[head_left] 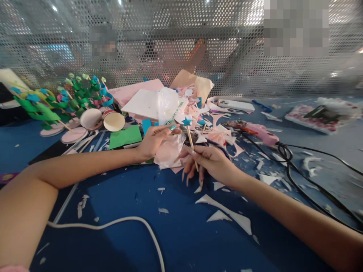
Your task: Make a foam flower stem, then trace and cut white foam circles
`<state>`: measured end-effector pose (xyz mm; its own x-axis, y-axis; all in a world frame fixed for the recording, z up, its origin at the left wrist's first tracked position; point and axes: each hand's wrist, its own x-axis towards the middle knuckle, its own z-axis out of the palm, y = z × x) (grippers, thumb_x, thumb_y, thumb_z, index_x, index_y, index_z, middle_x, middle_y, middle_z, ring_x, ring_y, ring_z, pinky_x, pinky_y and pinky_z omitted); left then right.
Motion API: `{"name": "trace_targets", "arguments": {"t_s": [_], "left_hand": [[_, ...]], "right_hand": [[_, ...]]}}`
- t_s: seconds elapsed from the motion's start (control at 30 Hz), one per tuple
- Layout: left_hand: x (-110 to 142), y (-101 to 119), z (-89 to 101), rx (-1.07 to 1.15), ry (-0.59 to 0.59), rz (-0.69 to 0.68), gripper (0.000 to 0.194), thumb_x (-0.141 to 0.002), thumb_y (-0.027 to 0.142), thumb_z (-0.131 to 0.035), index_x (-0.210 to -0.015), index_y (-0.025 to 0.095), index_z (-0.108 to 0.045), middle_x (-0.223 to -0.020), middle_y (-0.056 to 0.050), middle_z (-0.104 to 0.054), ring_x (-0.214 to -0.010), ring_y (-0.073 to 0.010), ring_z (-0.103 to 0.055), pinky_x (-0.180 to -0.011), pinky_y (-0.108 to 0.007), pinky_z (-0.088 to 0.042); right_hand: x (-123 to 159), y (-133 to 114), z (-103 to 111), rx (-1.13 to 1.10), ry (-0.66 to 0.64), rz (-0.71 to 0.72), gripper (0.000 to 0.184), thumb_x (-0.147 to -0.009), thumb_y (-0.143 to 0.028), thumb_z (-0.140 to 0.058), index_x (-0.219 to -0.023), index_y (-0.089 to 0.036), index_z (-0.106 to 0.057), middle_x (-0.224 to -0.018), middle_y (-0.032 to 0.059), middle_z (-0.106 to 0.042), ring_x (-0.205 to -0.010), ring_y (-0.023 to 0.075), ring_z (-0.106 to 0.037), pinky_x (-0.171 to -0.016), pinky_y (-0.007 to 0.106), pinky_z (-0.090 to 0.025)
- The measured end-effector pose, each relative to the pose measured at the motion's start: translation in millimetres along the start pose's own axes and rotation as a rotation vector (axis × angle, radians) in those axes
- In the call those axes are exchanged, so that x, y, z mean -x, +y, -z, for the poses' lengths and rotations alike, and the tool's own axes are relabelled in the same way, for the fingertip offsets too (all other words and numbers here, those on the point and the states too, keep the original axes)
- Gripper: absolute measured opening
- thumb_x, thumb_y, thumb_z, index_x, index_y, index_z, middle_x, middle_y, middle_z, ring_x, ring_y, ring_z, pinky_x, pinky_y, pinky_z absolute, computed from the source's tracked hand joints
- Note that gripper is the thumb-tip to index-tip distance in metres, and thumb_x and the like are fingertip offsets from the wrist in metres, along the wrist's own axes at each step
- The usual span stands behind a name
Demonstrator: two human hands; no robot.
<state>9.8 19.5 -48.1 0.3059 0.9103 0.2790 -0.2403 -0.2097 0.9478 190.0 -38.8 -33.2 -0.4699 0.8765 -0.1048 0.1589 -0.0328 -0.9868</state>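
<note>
Right hand: the right hand [212,162] is just right of centre, back of the hand upward; thumb and fingers pinch a thin wooden stick [191,139], remaining fingers loosely curled downward.
Stick: near mid-frame, tilted, top leaning left; a blue star [186,121] sits at its upper end.
Right arm: right forearm [278,204] slants in from the lower right corner.
Left hand: the left hand [151,142] is left of centre, fingers bent over the near edge of a crumpled pink sheet [168,152]; cannot tell whether they grip it.
Left arm: elbow bent at left of frame; left forearm [96,164] runs nearly level toward centre.
Worktop: blue worktop [119,196], strewn with white scraps [227,215], mostly right of centre; a white cable [121,222] curves across the lower left.
Centre, behind hands: clear plastic bag [167,104], heap of pink paper cuttings; green paper [124,136] left of the left hand.
Upper left: green paper plants [85,90] on sticks, with round pieces [74,135] below them.
Right side: pink glue gun [262,134] with a black cord [296,181]; white phone [236,105] behind it.
Room: perforated metal panel [136,56] spans the top; blurred shapes show through it.
</note>
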Motion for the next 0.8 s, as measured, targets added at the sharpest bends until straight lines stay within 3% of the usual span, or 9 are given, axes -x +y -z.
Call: {"name": "trace_targets", "arguments": {"t_s": [0.13, 0.3, 0.53, 0.67, 0.8], "left_hand": [[-3.5, -4.7, 2.0, 0.000, 0.063, 0.033, 0.020, -0.074, 0.027, -0.060, -0.086, 0.015, -0.071, -0.085, -0.005, -0.072, -0.087, -0.0161, -0.064, -0.086, -0.031, -0.047], [-4.5, -5.0, 2.2, -0.034, 0.083, 0.099, 0.023, -0.078, 0.026, -0.056, -0.093, 0.013, -0.068, -0.086, -0.008, -0.071, -0.079, -0.0154, -0.065, -0.073, -0.029, -0.050], [-2.7, 0.3, -0.3, -0.053, 0.067, 0.050, 0.020, -0.077, 0.023, -0.058, -0.093, 0.013, -0.062, -0.089, -0.006, -0.068, -0.086, -0.0145, -0.063, -0.078, -0.026, -0.050], [-1.6, 0.1, -0.3, -0.060, 0.095, -0.076, 0.021, -0.077, 0.033, -0.058, -0.090, 0.016, -0.060, -0.088, -0.004, -0.064, -0.084, -0.0137, -0.060, -0.078, -0.027, -0.049], [2.8, 2.7, -0.7, -0.162, 0.089, -0.240, 0.029, -0.077, 0.050, -0.057, -0.074, 0.021, -0.056, -0.073, 0.000, -0.054, -0.072, -0.0128, -0.051, -0.073, -0.027, -0.046]], "right_hand": [[0.2, -1.1, -0.3, -0.022, 0.011, 0.004, 0.056, -0.068, -0.065, -0.057, -0.088, -0.012, -0.056, -0.061, 0.0032, -0.064, -0.048, 0.0133, -0.063, -0.033, 0.018, -0.045], [0.2, -1.6, -0.4, -0.044, 0.014, 0.018, 0.055, -0.068, -0.064, -0.058, -0.088, -0.012, -0.056, -0.059, 0.0029, -0.063, -0.048, 0.0132, -0.062, -0.034, 0.018, -0.046], [0.6, 0.1, 1.0, -0.054, 0.016, 0.029, 0.054, -0.069, -0.063, -0.058, -0.087, -0.013, -0.055, -0.059, 0.0027, -0.063, -0.049, 0.0129, -0.062, -0.034, 0.018, -0.047], [0.2, 1.2, 1.3, -0.046, 0.005, 0.024, 0.053, -0.068, -0.063, -0.059, -0.086, -0.013, -0.055, -0.060, 0.0033, -0.063, -0.049, 0.0128, -0.062, -0.035, 0.018, -0.047], [0.1, 1.5, 1.0, -0.018, 0.000, 0.000, 0.051, -0.071, -0.063, -0.056, -0.086, -0.014, -0.055, -0.062, 0.0039, -0.064, -0.051, 0.0135, -0.063, -0.035, 0.018, -0.047]]}}
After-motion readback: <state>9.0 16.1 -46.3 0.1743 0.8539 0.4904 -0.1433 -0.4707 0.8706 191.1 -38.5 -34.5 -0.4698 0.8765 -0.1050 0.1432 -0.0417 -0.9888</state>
